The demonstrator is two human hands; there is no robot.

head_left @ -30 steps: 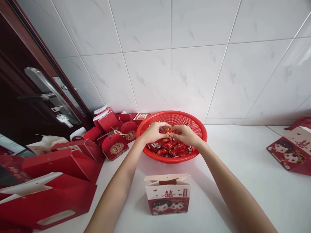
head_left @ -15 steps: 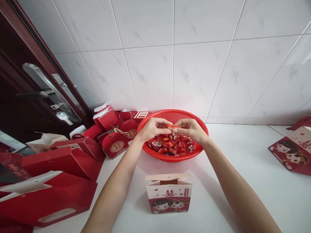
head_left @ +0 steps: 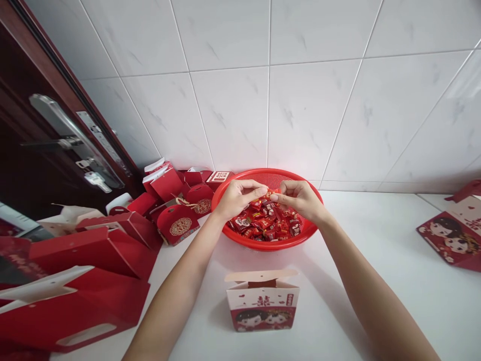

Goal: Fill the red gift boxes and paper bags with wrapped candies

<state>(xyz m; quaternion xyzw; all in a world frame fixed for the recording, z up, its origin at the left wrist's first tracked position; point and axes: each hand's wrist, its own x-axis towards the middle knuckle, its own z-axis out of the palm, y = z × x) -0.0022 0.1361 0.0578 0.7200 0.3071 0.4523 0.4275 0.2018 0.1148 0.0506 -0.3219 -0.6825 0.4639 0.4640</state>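
Over the red plastic basket (head_left: 268,245), my left hand (head_left: 238,198) and my right hand (head_left: 302,200) pinch a small red wrapped candy (head_left: 272,192) between their fingertips. My fingers partly cover it. Many red-wrapped candies (head_left: 266,220) lie in the basket below. In front of the basket, between my forearms, a small white and red carton (head_left: 263,306) stands upright on the white table, its top flaps apart. Two cartoon faces are printed on its front.
Red gift boxes (head_left: 97,250) crowd the left side, beside a dark door (head_left: 45,135) with a handle and keys. Another printed carton (head_left: 454,235) lies tilted at the right edge. A tiled wall (head_left: 225,115) rises behind the basket.
My fingertips have drawn slightly apart around the candy, and less of its wrapper shows between them. The view has shifted a little.
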